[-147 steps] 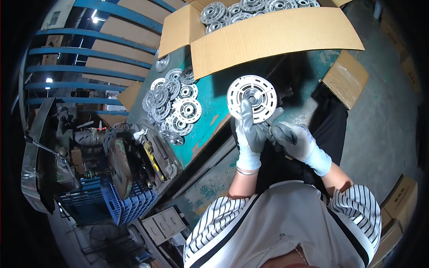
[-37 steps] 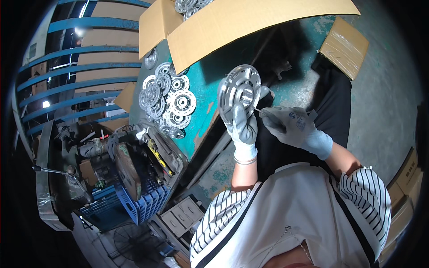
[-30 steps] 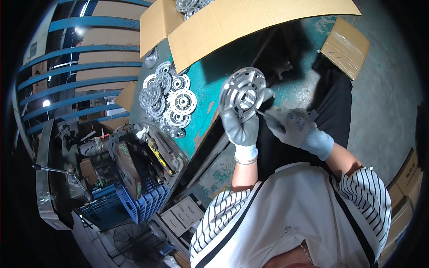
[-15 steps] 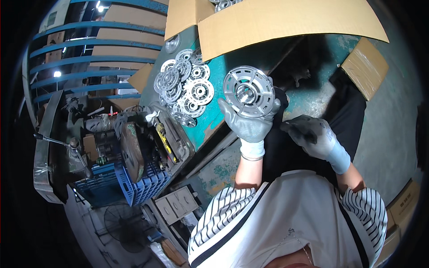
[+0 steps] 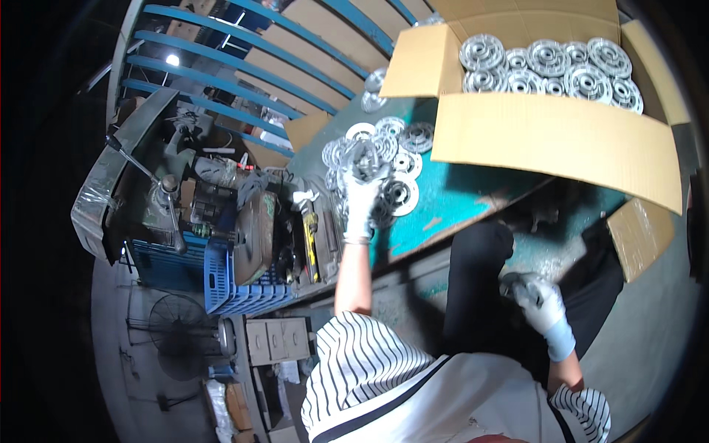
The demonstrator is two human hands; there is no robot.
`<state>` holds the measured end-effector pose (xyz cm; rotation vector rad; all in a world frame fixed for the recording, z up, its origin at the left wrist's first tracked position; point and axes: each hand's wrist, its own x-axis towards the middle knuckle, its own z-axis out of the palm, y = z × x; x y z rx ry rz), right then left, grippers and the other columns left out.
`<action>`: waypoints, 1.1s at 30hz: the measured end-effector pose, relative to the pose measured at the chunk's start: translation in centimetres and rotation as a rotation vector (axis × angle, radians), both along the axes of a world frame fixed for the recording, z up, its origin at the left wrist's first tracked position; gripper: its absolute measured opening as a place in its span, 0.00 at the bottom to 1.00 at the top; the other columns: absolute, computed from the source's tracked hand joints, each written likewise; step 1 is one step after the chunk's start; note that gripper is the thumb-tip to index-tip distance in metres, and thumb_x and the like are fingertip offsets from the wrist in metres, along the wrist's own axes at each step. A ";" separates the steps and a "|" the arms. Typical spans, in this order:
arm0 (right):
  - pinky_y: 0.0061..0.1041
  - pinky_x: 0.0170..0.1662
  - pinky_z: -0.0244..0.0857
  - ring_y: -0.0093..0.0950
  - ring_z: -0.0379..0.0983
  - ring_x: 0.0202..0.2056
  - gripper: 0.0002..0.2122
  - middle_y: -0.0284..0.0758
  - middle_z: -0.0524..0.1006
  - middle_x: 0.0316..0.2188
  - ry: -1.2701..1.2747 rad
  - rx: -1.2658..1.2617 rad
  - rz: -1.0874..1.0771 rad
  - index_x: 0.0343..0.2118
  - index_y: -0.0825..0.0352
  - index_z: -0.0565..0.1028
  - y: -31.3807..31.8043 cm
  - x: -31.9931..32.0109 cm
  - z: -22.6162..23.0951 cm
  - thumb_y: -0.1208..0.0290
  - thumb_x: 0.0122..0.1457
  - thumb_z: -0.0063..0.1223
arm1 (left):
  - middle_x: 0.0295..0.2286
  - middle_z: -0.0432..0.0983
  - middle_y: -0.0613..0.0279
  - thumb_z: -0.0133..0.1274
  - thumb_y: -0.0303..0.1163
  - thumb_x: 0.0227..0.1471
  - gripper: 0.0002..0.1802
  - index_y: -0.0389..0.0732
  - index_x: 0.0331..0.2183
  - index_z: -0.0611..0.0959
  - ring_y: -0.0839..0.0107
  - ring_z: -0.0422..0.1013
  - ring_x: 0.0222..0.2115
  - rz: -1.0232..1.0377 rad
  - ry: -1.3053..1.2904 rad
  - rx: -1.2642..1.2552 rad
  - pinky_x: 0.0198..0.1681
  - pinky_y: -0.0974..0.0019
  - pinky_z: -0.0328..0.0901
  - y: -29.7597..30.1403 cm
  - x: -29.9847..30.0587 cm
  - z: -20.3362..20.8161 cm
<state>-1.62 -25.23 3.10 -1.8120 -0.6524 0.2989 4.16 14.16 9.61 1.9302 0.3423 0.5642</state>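
1. A metal disc (image 5: 362, 156) is over the near side of a pile of similar discs (image 5: 401, 195), toward the person's left. It is blurred, and its lower edge is lost against the glove, so I cannot tell whether it touches the pile.
2. The left hand (image 5: 362, 198), in a pale glove, is at the lower edge of that disc and seems to be holding it. Most of its fingers are hidden behind or under the metal, so how far they are spread cannot be read.
3. The right hand (image 5: 538, 301), also gloved, is well apart from the pile, above the dark trousers (image 5: 473, 277). Its fingers are curled in, leaving little gap; their tips run into shadow, and whether they hold anything I cannot tell.
4. The pile lies on a green desk (image 5: 436, 198) with worn paint along the near edge. Its discs overlap, and the hand and the blurred disc cover several of them.
5. Beyond, to the right, an open cardboard box (image 5: 554, 140) contains more discs (image 5: 589, 83); its front flap hides their lower rows.
6. A smaller carton (image 5: 641, 238) is near the box's right corner.
7. Left of the pile are a yellow tool (image 5: 310, 247), a blue basket (image 5: 240, 292) partly covered by clutter, and a grey machine with a lever (image 5: 136, 164). Farther down, a fan (image 5: 177, 325) is dim in shadow.
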 end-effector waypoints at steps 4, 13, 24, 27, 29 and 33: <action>0.34 0.37 0.68 0.40 0.75 0.34 0.08 0.40 0.78 0.32 0.044 -0.016 0.092 0.37 0.62 0.77 1.5 0.4 -0.5 0.72 0.56 0.50 | 0.49 0.67 0.49 0.67 0.34 0.37 0.43 0.38 0.55 0.66 0.58 0.64 0.50 0.204 0.023 0.432 0.54 0.58 0.59 13.4 1.2 -3.3; 0.32 0.41 0.70 0.37 0.75 0.40 0.11 0.36 0.78 0.39 0.146 -0.013 0.054 0.41 0.59 0.77 0.3 2.7 -2.8 0.72 0.54 0.51 | 0.56 0.53 0.39 0.65 0.43 0.40 0.41 0.46 0.56 0.68 0.44 0.47 0.59 0.267 -0.318 1.154 0.60 0.48 0.48 -3.3 12.7 6.3; 0.32 0.44 0.70 0.37 0.75 0.41 0.15 0.41 0.77 0.40 0.040 0.125 -0.097 0.42 0.66 0.76 -1.3 4.2 -7.0 0.66 0.51 0.57 | 0.60 0.49 0.43 0.60 0.60 0.34 0.56 0.50 0.61 0.56 0.46 0.45 0.62 -0.219 0.600 1.112 0.63 0.47 0.40 -13.8 31.4 3.1; 0.32 0.47 0.68 0.40 0.73 0.44 0.18 0.44 0.75 0.42 0.345 0.131 -0.045 0.46 0.67 0.74 -2.2 4.1 -8.5 0.66 0.52 0.55 | 0.55 0.61 0.42 0.63 0.57 0.33 0.55 0.49 0.60 0.58 0.50 0.58 0.56 -0.256 0.549 1.122 0.61 0.50 0.48 -13.9 32.7 2.4; 0.33 0.48 0.67 0.40 0.73 0.45 0.17 0.44 0.75 0.43 0.256 0.141 -0.062 0.46 0.68 0.73 -2.3 4.3 -7.8 0.68 0.53 0.53 | 0.47 0.70 0.46 0.66 0.47 0.34 0.49 0.45 0.57 0.62 0.55 0.67 0.50 -0.203 0.359 0.969 0.56 0.56 0.57 -13.5 33.0 1.8; 0.25 0.38 0.70 0.27 0.77 0.33 0.09 0.41 0.77 0.38 0.304 0.345 -0.023 0.39 0.71 0.76 -1.4 4.3 -6.0 0.74 0.59 0.48 | 0.39 0.73 0.58 0.48 0.28 0.51 0.13 0.41 0.41 0.74 0.67 0.71 0.38 -0.486 -0.075 -0.085 0.40 0.68 0.68 -8.4 28.5 6.5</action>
